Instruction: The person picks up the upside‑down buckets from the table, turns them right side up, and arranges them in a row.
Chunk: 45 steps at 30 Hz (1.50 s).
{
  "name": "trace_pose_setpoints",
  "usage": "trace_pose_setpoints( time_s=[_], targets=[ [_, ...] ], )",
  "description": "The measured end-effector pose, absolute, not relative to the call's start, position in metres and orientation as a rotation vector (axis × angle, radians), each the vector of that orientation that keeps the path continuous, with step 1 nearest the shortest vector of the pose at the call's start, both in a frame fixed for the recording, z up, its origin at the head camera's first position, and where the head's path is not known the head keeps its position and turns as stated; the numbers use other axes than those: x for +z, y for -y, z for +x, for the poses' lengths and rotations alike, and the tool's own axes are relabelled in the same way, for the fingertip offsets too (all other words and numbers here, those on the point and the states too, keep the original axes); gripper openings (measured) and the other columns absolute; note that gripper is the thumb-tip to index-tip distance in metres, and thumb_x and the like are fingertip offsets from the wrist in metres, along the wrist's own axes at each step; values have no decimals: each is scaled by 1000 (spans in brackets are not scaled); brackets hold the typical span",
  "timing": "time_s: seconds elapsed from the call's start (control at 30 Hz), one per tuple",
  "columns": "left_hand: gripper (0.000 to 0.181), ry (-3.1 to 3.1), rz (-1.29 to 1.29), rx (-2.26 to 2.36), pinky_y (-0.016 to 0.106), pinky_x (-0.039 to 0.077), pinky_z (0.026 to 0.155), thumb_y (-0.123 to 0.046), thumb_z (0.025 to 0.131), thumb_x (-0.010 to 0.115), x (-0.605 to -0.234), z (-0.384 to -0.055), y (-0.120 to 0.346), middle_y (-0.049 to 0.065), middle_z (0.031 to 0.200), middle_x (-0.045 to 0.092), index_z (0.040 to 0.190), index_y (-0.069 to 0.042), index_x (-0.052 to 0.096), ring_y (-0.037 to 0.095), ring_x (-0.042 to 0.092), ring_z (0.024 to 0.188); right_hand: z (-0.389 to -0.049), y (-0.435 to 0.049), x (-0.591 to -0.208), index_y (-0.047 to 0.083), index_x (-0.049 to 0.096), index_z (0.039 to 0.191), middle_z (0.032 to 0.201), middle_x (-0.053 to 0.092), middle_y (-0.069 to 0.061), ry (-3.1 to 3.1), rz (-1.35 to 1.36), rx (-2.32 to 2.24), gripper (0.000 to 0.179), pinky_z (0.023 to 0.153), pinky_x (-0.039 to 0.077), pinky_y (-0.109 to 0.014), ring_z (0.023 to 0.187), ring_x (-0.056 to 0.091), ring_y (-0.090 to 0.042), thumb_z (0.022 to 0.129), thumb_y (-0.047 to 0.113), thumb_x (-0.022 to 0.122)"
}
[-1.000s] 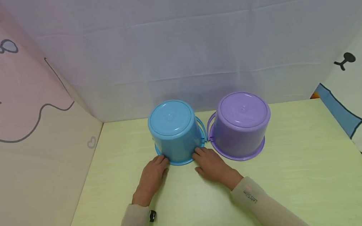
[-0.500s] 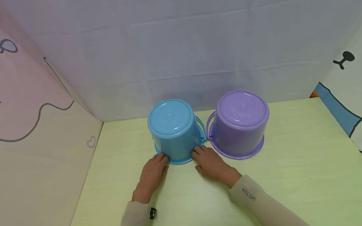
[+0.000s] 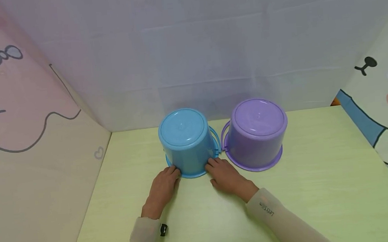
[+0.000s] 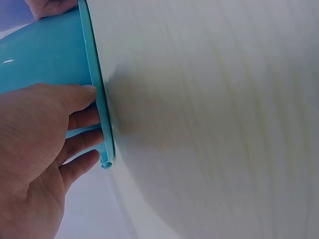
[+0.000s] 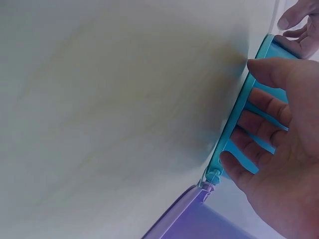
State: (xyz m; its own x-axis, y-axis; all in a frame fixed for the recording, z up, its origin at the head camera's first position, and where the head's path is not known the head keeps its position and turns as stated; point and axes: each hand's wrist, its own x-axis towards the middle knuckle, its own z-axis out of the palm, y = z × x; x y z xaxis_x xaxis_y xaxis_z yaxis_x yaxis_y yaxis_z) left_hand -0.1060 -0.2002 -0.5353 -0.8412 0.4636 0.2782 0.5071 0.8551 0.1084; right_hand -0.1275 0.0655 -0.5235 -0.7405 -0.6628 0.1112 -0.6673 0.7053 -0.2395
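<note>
A light blue bucket (image 3: 183,129) stands upside down on the table, its base facing up and its rim on the tabletop. My left hand (image 3: 163,187) is at the near left of its rim; in the left wrist view, the fingers rest along the blue rim (image 4: 88,45) with the thumb tip right at it. At the near right, my right hand (image 3: 225,176) touches the same bucket. The right wrist view has its fingertips laid on the rim (image 5: 238,112), fingers apart. An upturned purple bucket (image 3: 259,119) sits just right of the blue one, their handles meeting between them.
The pale yellow-green table (image 3: 324,186) ends at a light grey cloth wall (image 3: 191,52) close behind both buckets. Printed cartoon panels flank it: a pink and cream one (image 3: 32,93) on the left, a white and blue one (image 3: 382,93) on the right.
The camera view shifts very slightly. Both hands stay at the blue bucket's rim, and neither bucket has visibly moved on the table.
</note>
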Motion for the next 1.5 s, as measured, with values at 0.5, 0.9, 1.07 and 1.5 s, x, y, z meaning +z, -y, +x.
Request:
trace_pose_setpoints(
  time_s=[0.5, 0.9, 1.07, 1.5],
  targets=[
    [18, 2765, -738, -219, 39, 53, 73, -3, 93, 78, -530, -101, 203, 4, 93, 55, 94, -8, 61, 23, 59, 86, -123, -63, -517, 6, 65, 117, 112, 56, -9, 2920, 1120, 489, 27, 93, 52, -48, 103, 54, -29, 93, 11, 76],
    [36, 2745, -752, -243, 40, 52, 75, -5, 81, 91, -525, -98, 204, 4, 93, 53, 95, -8, 58, 26, 58, 85, -121, -64, -514, 10, 66, 110, 108, 57, -6, 2866, 1090, 479, 23, 96, 52, -47, 101, 56, -28, 93, 13, 80],
    [39, 2733, -756, -269, 40, 51, 74, -9, 80, 92, -521, -98, 203, 4, 91, 51, 94, -8, 56, 26, 55, 83, -121, -64, -512, 12, 66, 108, 106, 57, -4, 2830, 1070, 490, 22, 96, 52, -45, 101, 57, -27, 92, 15, 81],
    [41, 2710, -752, -311, 35, 45, 66, -16, 81, 91, -511, -98, 202, 2, 89, 45, 93, -9, 52, 22, 45, 77, -122, -66, -509, 14, 62, 100, 100, 54, -2, 2735, 1038, 534, 25, 89, 51, -43, 94, 56, -24, 90, 18, 85]
  ],
)
